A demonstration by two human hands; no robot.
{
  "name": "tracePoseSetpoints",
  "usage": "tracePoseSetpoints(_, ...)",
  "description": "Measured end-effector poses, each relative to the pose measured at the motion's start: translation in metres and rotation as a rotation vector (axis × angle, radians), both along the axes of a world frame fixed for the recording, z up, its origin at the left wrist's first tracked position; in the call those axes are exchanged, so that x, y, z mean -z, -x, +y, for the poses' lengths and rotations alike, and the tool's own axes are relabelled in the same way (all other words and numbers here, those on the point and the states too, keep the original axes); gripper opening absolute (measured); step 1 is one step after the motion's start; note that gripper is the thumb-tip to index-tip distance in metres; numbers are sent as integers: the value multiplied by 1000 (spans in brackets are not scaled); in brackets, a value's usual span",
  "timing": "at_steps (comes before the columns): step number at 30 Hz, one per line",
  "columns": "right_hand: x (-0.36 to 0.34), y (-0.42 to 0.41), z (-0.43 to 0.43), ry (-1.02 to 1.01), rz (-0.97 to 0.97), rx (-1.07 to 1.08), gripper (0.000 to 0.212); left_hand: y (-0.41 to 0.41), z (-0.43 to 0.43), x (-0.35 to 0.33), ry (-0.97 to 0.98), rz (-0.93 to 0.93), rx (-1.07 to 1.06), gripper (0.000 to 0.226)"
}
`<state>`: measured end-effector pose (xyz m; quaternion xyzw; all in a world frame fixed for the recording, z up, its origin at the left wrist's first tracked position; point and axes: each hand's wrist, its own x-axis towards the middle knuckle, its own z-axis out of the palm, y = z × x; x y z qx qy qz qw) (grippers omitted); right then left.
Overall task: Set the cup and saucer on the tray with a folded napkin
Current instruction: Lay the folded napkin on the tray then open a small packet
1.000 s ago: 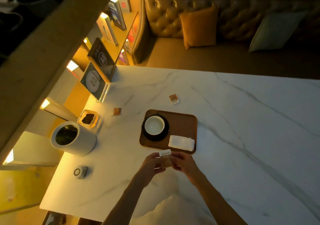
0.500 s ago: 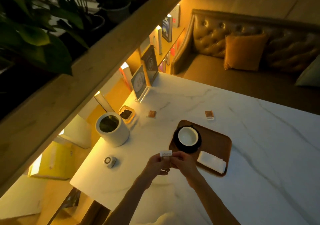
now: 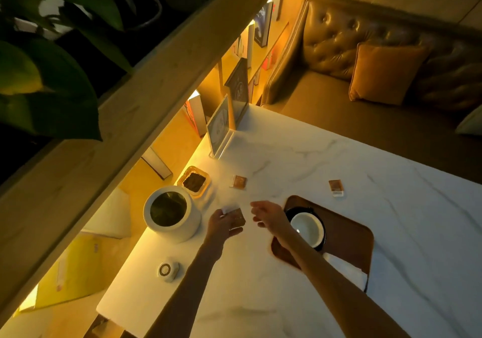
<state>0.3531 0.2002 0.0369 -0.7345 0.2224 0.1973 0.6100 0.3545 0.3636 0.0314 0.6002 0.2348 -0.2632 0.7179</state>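
Head view. The tray (image 3: 347, 236) lies on the marble bench (image 3: 391, 233) toward its near edge, long axis running from far-left to near-right. The saucer (image 3: 322, 229) sits on the tray's left half with the cup (image 3: 306, 229) upright on it. The folded napkin (image 3: 347, 268) rests at the tray's near end, partly hidden by the right forearm; it appears to overlap the tray rim.

Left hand (image 3: 221, 227): grip closed on a small brown packet (image 3: 236, 216), pinched between thumb and fingers and held above the bench, between the white cylindrical container (image 3: 172, 213) and the tray.

Right hand (image 3: 268, 215): grip open, fingers loosely spread, holding nothing, just left of the tray's far-left corner.

Two similar packets, one (image 3: 239, 182) and another (image 3: 336, 187), lie flat on the bench beyond the hands.

Assessment: cup, saucer and napkin are already on the tray. The right hand is the nearer one; the cup lies just to its right. The held packet lies left of the tray, so placing it there would require a rightward move
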Motion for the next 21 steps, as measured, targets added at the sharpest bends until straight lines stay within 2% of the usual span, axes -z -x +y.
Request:
tracePoseSetpoints(5,36,-67,-7,346,-63,-7,24,-51,1,37,6,39,-108,24)
tracePoseSetpoints(11,84,-129,6,623,-70,-144,25,-80,-7,69,16,99,-68,27)
tracePoseSetpoints(14,103,-146,17,701,-127,-193,23,-86,-10,85,-2,166,-120,27)
tracePoseSetpoints(18,122,-158,24,810,-158,-360,25,-91,-8,107,-7,272,-207,20)
tracePoseSetpoints(21,128,-163,27,841,-169,-374,31,-93,-5,120,-9,314,-215,16)
